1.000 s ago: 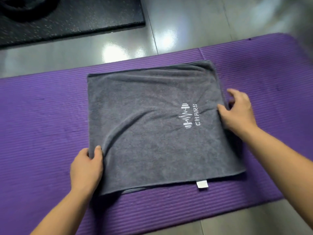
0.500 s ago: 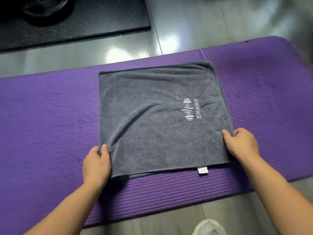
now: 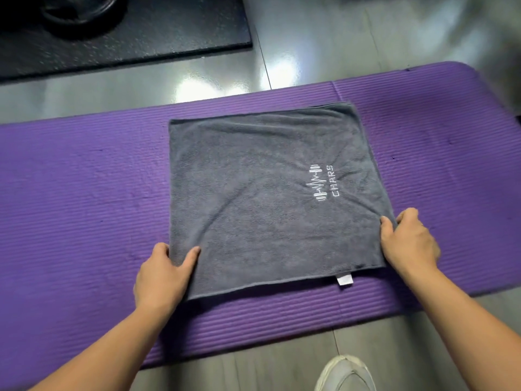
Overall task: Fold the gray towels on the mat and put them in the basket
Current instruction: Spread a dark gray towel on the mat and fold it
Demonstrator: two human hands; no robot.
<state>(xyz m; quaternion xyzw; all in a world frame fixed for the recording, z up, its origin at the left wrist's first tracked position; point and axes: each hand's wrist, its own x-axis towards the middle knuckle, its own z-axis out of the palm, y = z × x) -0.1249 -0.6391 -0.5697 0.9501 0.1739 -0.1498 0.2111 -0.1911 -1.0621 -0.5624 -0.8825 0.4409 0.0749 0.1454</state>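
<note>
Towel (image 3: 262,193), gray and folded, lies flat across the middle of the purple mat (image 3: 79,198). Your left hand (image 3: 162,275) pinches its near left corner; your right hand (image 3: 408,244) pinches its near right corner.

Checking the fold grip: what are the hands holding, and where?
Both pinch the gray towel: left hand at its near-left corner, right hand at its near-right corner.

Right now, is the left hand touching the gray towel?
Touching. The head view shows the left hand pinching the near-left corner of the gray towel, with its thumb lying on top of the cloth.
</note>
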